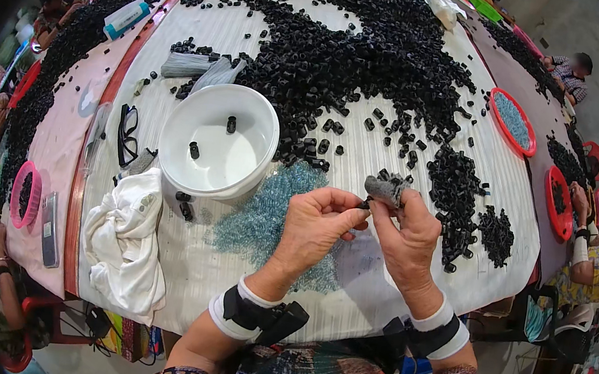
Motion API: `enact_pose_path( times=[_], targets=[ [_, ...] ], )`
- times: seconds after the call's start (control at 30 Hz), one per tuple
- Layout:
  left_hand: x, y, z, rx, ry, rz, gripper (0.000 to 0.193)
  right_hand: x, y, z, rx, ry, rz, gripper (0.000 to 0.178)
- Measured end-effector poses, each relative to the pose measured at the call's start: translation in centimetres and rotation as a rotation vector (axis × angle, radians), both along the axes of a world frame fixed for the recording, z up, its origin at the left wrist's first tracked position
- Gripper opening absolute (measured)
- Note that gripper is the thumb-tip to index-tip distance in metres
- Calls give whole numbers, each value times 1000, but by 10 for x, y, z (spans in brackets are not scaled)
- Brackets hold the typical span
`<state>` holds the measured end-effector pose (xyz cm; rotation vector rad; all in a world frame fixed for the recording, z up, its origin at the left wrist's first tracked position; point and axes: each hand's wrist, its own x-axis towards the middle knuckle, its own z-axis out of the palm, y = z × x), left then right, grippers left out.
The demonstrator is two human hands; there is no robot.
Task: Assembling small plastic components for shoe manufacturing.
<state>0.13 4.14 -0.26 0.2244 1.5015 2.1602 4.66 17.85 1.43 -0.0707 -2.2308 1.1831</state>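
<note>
- Black plastic fitting [365, 204] is sitting at the meeting fingertips of both hands, above the near part of the table; the fingers are hiding most of it.
- The left hand [312, 225] is pinching it between thumb and index finger.
- The right hand [412, 236] is holding its thumb tip right beside the fitting, and a grey finger sleeve [384, 190] is covering at least 1 finger (whether this hand is gripping too, I cannot tell).
- The step in hand, I am judging, is fingertip work on 1 fitting, with both hands sharing it.
- The next move is probably calling for a firm left pinch, with the right thumb pressing squarely so that the small fitting is not slipping away.
- A pile of pale-blue pieces [257, 219] is lying just beside the left hand; the single pieces are showing too small for their shape to be told.
- A white bowl [203, 168] is standing to the left of that pile, and 2 more fittings are resting inside, well apart from each other.
- A large heap of black fittings [362, 59] is spreading across the table beyond the hands.
- A folded white cloth [127, 240] and black-framed glasses [127, 136] are lying left of the bowl.
</note>
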Motion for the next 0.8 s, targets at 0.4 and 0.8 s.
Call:
enact_pose_path(
  times=[0.4, 0.8],
  targets=[
    [-3, -1, 1, 29, -110, -83, 19, 5, 1, 4, 215, 41, -4, 15],
    [0, -1, -1, 52, -125, -21, 15, 13, -2, 12, 241, 3, 99, 21]
  ],
)
